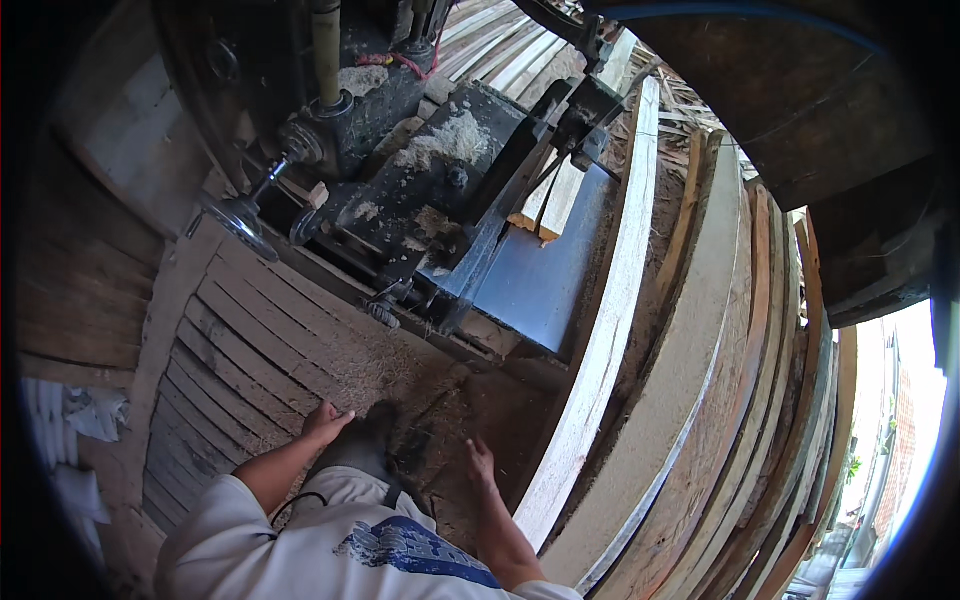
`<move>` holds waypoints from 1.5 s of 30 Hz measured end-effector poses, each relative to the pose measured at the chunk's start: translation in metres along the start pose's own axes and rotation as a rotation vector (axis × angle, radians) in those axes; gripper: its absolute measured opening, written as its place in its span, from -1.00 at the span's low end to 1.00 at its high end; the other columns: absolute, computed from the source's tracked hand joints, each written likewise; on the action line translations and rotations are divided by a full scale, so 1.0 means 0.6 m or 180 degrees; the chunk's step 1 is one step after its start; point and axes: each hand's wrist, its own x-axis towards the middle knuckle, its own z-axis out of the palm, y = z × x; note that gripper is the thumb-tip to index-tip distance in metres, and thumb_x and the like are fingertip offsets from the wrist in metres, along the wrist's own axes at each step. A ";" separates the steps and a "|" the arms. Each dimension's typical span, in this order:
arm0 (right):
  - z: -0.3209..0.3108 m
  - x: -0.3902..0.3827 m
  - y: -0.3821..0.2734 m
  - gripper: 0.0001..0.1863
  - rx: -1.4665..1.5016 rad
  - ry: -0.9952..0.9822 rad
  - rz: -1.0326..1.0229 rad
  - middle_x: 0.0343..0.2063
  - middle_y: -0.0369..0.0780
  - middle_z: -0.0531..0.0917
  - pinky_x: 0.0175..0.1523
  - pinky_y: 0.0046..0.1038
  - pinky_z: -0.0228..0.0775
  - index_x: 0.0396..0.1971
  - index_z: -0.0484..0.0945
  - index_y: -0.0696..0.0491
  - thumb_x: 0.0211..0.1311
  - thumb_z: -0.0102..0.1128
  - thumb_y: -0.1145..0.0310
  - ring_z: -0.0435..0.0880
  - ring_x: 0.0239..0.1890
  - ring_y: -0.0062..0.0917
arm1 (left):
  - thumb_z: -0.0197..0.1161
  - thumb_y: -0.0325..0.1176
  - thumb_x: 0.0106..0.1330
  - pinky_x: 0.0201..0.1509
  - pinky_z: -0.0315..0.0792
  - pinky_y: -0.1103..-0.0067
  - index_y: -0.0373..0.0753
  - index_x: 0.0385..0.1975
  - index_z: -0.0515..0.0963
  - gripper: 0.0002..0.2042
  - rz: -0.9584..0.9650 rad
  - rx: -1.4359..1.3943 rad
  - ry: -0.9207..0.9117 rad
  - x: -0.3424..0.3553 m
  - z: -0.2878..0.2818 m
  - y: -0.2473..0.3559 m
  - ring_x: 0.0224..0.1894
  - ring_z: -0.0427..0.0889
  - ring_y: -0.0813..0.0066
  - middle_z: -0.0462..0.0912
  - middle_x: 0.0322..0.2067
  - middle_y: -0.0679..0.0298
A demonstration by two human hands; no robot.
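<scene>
Got two wood pieces (561,206) on machine table (535,290) ahead (sawdust (452,140) left of them), long boards (698,275) side by side at right, slatted planking (235,350) at left.

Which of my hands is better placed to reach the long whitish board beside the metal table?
Probably your right hand: it looks empty and is nearer the long whitish board. Your left hand is farther away from it.

Your head-worn left fisheye looks down from above your shirt (300,550), with your left hand (326,424) and right hand (481,464) near, and faces forward over the machine table (540,285) farther off; long boards (670,375) curve along the right.
</scene>
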 end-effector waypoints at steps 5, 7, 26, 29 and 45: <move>0.027 -0.247 -0.063 -0.31 0.0072 -0.0858 0.2010 0.01 -0.11 0.58 -0.15 -0.43 0.50 0.29 0.31 0.04 0.24 0.22 0.02 0.63 -0.18 -0.48 | 0.26 0.26 0.11 -0.21 0.42 0.30 -0.26 -0.37 0.39 -0.41 0.0565 0.0055 0.0610 0.050 -0.047 0.054 -0.30 0.55 0.12 0.53 -0.41 0.10; 0.026 -0.303 -0.036 -0.35 0.0161 -0.0905 0.2331 -0.01 -0.13 0.60 -0.31 -0.42 0.49 0.31 0.30 -0.05 0.27 0.18 0.05 0.63 -0.31 -0.50 | 0.25 0.25 0.13 -0.23 0.41 0.30 -0.26 -0.37 0.38 -0.42 0.0922 -0.0036 0.0714 0.076 -0.050 0.121 -0.32 0.55 0.12 0.53 -0.43 0.10; -0.090 -0.369 -0.270 -0.50 0.0363 0.1543 -0.0467 -0.24 -0.17 0.53 -0.12 -0.45 0.41 0.19 0.40 0.12 0.29 0.20 0.28 0.53 -0.26 -0.48 | -0.14 0.38 0.28 -0.17 0.47 0.28 -0.44 -0.29 0.60 -0.20 0.1387 -0.0359 -0.0403 -0.233 0.249 0.076 -0.20 0.67 -0.01 0.65 -0.41 -0.16; -0.064 -0.378 -0.259 -0.32 -0.0581 0.1266 0.0339 -0.05 0.04 0.57 0.03 -0.22 0.40 0.19 0.39 0.11 0.25 0.10 -0.11 0.58 -0.06 -0.10 | -0.13 0.39 0.27 -0.04 0.44 0.24 -0.43 -0.24 0.60 -0.19 0.1417 0.0785 -0.1916 -0.337 0.324 -0.150 -0.13 0.64 -0.06 0.66 -0.34 -0.15; -0.096 -0.987 -0.037 -0.26 -0.0501 0.0649 0.2140 0.16 -0.03 0.43 0.22 -0.26 0.27 0.18 0.34 0.27 0.12 0.39 0.13 0.41 0.16 -0.30 | 0.18 -0.10 0.29 -0.33 0.50 0.43 -0.17 -0.79 0.45 -0.58 0.6203 0.2936 0.0569 0.213 -0.215 0.340 -0.52 0.58 0.27 0.50 -0.72 0.24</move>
